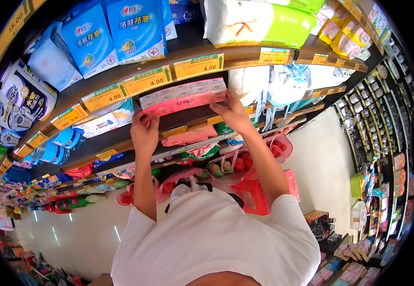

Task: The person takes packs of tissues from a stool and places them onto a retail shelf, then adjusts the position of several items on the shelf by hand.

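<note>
One pink-and-white wrapped pack (pixel 183 100), long and boxy, located at the dark shelf (pixel 195 113) beneath a tag-lined upper shelf (pixel 245 51). Its right end is held by the narrowed fingers of the right hand (pixel 233 114); at its left end, the fingers of the left hand (pixel 145 131) are bent close together, though whether the wrapper is gripped or merely touched there cannot be told. Hazards, as judged: the pack could be tipped or dropped if one end were released before the other, the film being probably slick; its top could be caught on the upper shelf if raised too steeply; the ribboned white packs (pixel 290 83) just beside could be nudged by a sideways push. Surface: the dark shelf is shared with a white-and-blue package (pixel 104 121) to the left; blue packets (pixel 135 31) and a white-and-green pack (pixel 259 23) are carried above. Room: a shop aisle, where a pale floor (pixel 324 157) is bordered by stocked racks (pixel 378 124) at right, and a red plastic stool (pixel 252 198) is placed below the shelving.
</note>
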